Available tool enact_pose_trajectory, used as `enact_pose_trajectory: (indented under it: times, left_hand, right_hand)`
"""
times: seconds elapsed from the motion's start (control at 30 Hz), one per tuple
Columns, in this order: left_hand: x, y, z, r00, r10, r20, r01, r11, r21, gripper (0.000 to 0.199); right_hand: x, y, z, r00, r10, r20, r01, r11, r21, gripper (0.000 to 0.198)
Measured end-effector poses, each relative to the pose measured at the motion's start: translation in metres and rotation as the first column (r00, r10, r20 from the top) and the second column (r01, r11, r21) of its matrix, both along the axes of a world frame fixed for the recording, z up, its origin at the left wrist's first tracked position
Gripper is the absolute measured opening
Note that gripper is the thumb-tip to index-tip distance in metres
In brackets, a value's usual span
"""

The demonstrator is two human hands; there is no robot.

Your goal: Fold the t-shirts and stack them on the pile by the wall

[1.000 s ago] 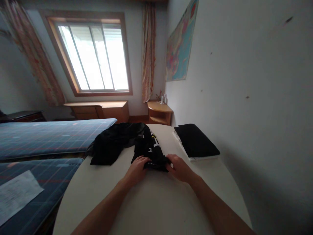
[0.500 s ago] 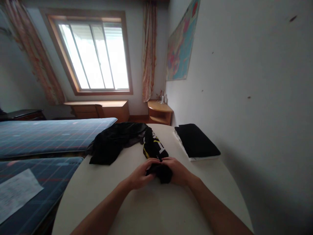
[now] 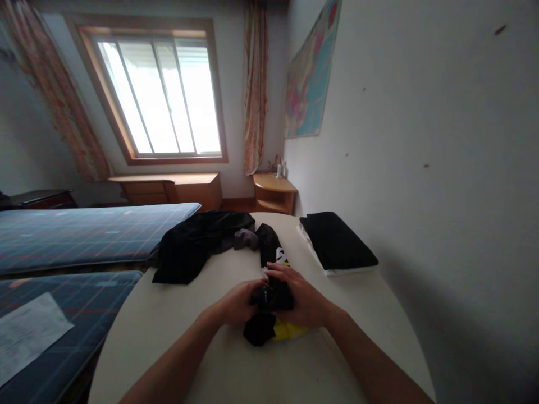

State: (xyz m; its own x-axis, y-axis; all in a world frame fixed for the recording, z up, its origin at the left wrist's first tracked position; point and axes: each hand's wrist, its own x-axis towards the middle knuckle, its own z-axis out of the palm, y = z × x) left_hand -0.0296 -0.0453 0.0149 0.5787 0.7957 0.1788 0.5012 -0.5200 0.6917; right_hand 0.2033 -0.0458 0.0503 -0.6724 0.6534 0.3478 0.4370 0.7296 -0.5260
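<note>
In the head view, we see both forearms reach up from the lower corners of the picture and slant inward over the pale counter (image 3: pixel 252 373), wrists low, so that the two hands nearly meet near the middle. The left hand (image 3: pixel 239 303) lies with its back toward us and its fingers curled in, closed on the near left side of a black cloth (image 3: pixel 283 297). The right hand (image 3: pixel 304 297) wraps the other side, its fingers reaching across the top and bent over the fabric; we cannot tell where its thumb sits. The cloth rests on the counter between and beneath the hands, bunched into a narrow strip that runs away from us, with white marking near the right fingertips. Toward us, below the hands, a rounded black fold sticks out, and beside it a bright yellow patch shows under the right hand. Beyond, to the left, we see a crumpled dark garment (image 3: pixel 189 249); to the right, well apart from the hands, lies a flat folded black stack (image 3: pixel 339 241) with a white edge.
</note>
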Motion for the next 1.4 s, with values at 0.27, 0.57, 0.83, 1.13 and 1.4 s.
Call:
enact_pose_trajectory:
  times: [0.27,0.57,0.83,1.13,1.4]
  left_hand:
    - [-0.014,0.001,0.021,0.999,0.013,-0.034,-0.022,0.96,-0.28,0.024]
    - [-0.043,0.024,0.016,0.794,0.608,0.017,-0.599,0.776,0.199,0.029]
    - [-0.036,-0.012,0.044,0.774,0.541,-0.328,-0.56,0.827,0.043,0.061]
    - [-0.034,-0.02,0.043,0.802,0.4,-0.444,-0.409,0.909,0.08,0.072]
    - [-0.052,0.009,0.02,0.594,0.699,-0.398,-0.669,0.704,0.238,0.04]
  right_hand:
    - [0.001,0.0,0.001,0.947,-0.13,0.295,0.133,0.991,0.009,0.056]
    - [-0.006,-0.013,0.019,0.936,-0.086,0.343,0.11,0.993,-0.051,0.045]
    - [0.012,0.003,0.0,0.888,-0.255,0.382,0.242,0.967,0.084,0.042]
    - [0.012,-0.007,0.014,0.78,-0.324,0.535,0.397,0.917,-0.024,0.028]
    - [0.007,-0.011,0.021,0.929,0.129,0.346,0.115,0.79,-0.602,0.033]
